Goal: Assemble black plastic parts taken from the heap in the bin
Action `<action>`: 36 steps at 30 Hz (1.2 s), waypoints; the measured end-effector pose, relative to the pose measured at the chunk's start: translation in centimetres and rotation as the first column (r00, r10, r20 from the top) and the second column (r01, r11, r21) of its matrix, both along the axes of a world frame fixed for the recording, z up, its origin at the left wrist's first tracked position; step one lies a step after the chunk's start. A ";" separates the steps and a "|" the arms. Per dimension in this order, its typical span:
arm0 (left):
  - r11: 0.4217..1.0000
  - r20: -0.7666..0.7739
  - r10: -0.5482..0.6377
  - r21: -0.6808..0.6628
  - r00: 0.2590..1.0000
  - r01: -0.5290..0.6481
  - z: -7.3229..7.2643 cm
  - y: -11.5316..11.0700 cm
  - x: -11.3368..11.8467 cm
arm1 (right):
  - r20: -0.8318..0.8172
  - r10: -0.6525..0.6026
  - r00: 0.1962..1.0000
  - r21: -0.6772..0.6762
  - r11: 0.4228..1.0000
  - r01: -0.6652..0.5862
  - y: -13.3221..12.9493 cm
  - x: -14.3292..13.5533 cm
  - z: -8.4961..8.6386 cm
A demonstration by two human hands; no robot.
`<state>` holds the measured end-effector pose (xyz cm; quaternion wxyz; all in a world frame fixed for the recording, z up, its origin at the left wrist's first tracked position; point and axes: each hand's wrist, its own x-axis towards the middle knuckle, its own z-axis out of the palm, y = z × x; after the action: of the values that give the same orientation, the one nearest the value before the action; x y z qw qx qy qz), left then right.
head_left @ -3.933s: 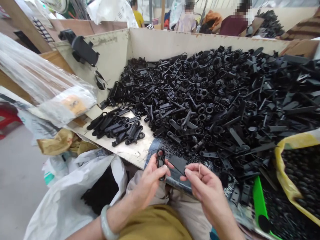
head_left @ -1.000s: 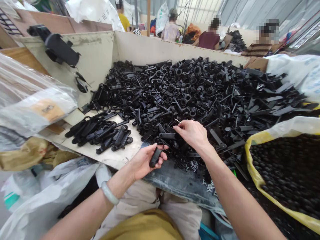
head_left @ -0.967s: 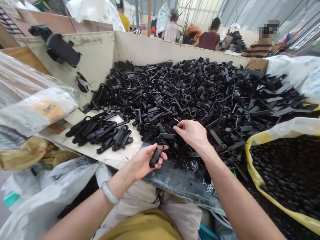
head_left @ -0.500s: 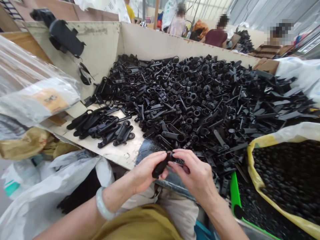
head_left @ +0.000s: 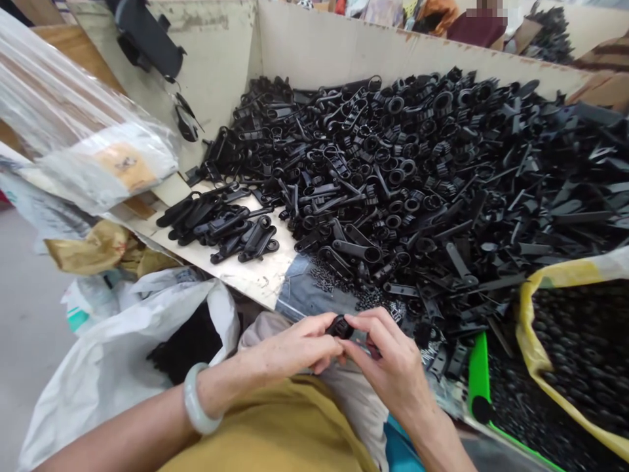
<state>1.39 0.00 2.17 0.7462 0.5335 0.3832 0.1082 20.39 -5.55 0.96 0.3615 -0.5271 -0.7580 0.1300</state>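
Black part [head_left: 340, 326] pinched between left hand [head_left: 304, 344] and right hand [head_left: 388, 357], mostly hidden by the grip, lower end impossible to make out, just before a pale, worn table [head_left: 258, 276], jumbled heap of dark pieces [head_left: 383, 164] behind, yellow-rimmed sack [head_left: 527, 328] cropped at right, co-worker in maroon [head_left: 474, 27] cut off at top.

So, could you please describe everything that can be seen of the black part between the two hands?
The black part looks like plastic, with a rounded, seemingly ridged end showing; the rest is hidden. The left hand and right hand both touch it, gripping from opposite sides. It is held up near the front edge of the work surface. Its exact tilt cannot be told.
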 end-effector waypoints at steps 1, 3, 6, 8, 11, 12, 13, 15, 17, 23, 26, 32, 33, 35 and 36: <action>0.996 -0.051 -0.009 0.086 0.999 0.013 -0.1 -0.2 0.1 | 0.032 0.004 0.999 0.014 1.000 -0.005 -0.2 -0.1 0.0; 0.976 -0.119 0.001 0.218 0.993 0.025 -0.4 -0.5 0.3 | 0.088 0.009 0.996 0.034 0.999 -0.012 -0.6 -0.3 0.0; 0.979 -0.117 -0.049 0.190 0.992 0.071 -0.9 -1.2 0.0 | 0.089 0.038 0.995 0.008 0.999 -0.038 -1.3 -0.4 0.2; 0.984 -0.078 -0.104 0.137 0.991 0.114 -0.9 -1.5 -0.7 | 0.009 0.076 0.997 -0.070 0.995 -0.075 -1.8 -0.3 0.2; 0.984 -0.002 -0.170 0.050 0.985 0.170 -0.6 -1.8 -2.0 | -0.183 0.112 0.977 -0.172 0.975 -0.143 -2.6 -0.4 0.0; 0.982 0.025 -0.189 0.011 0.982 0.189 -0.5 -1.9 -2.3 | -0.239 0.103 0.966 -0.175 0.974 -0.147 -2.9 -0.6 -0.1; 0.978 0.054 -0.204 -0.030 0.977 0.206 -0.4 -1.9 -2.6 | -0.282 0.092 0.955 -0.164 0.976 -0.142 -3.1 -0.8 -0.3; 0.968 0.110 -0.229 -0.083 0.967 0.239 -0.4 -2.0 -2.9 | -0.335 0.072 0.940 -0.127 0.984 -0.121 -3.4 -1.2 -0.5; 0.967 0.122 -0.237 -0.066 0.964 0.246 -0.3 -2.1 -3.0 | -0.336 0.060 0.940 -0.099 0.990 -0.099 -3.7 -1.7 -0.7; 0.967 -0.041 -0.169 0.185 0.985 0.174 0.5 -2.7 -2.6 | -0.197 0.001 0.980 -0.021 1.000 -0.005 -4.2 -2.6 -0.8; 0.961 -0.045 -0.173 0.209 0.984 0.179 0.7 -2.8 -2.7 | -0.202 -0.025 0.979 0.013 1.000 0.029 -4.6 -3.0 -1.2; 0.892 -0.173 -0.309 0.289 0.935 0.348 1.1 -2.9 -3.7 | -0.403 -0.163 0.901 -0.106 0.986 0.131 -6.1 -3.6 -3.9; 0.858 -0.239 -0.324 0.333 0.916 0.390 1.0 -3.0 -3.8 | -0.425 -0.201 0.882 -0.162 0.976 0.144 -6.2 -3.6 -4.3; 0.775 -0.375 -0.315 0.428 0.872 0.465 0.6 -3.1 -3.8 | -0.454 -0.249 0.856 -0.287 0.950 0.125 -6.0 -3.7 -4.8; 0.723 -0.436 -0.289 0.483 0.852 0.493 0.3 -3.2 -3.7 | -0.479 -0.265 0.837 -0.347 0.933 0.097 -5.6 -3.8 -4.9</action>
<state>-2.35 -3.17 2.47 0.4780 0.8142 0.3276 -0.0340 16.63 -11.19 -3.91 0.4758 -0.5926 -0.5488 0.3483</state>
